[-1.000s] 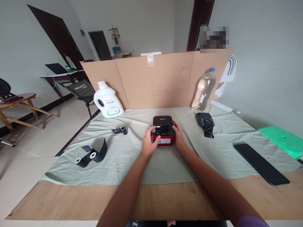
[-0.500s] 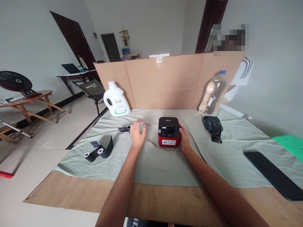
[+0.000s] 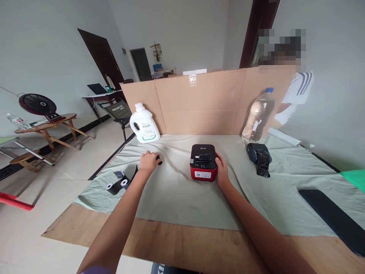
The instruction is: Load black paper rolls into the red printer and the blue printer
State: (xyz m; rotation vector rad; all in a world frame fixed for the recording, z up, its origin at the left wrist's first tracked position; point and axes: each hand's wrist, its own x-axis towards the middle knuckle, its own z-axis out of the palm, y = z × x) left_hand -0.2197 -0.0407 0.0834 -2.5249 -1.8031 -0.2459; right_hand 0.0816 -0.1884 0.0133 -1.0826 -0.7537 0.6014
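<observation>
A small red-and-black printer (image 3: 204, 161) stands upright on the cloth, with a white label on its front and a dark strip at its top slot. My right hand (image 3: 223, 171) grips its right side, the thumb near the top edge. Off to the left, my left hand (image 3: 149, 161) curls down over a small roll of black paper (image 3: 159, 160); most of this roll is hidden beneath the fingers. Two more black paper rolls (image 3: 115, 187) with white cores lie nearer the front left, partly behind my left forearm.
A white jug (image 3: 145, 125) and a clear bottle (image 3: 258, 116) stand before a cardboard screen (image 3: 196, 102). A dark device with a black strip (image 3: 259, 156) and a flat black slab (image 3: 332, 217) lie on the right. Behind the screen is a person in a white sleeve (image 3: 298, 89).
My left hand has moved left and down from beside the printer onto the black paper roll, fingers closing over it. My right hand stays on the printer. The view has shifted slightly.
</observation>
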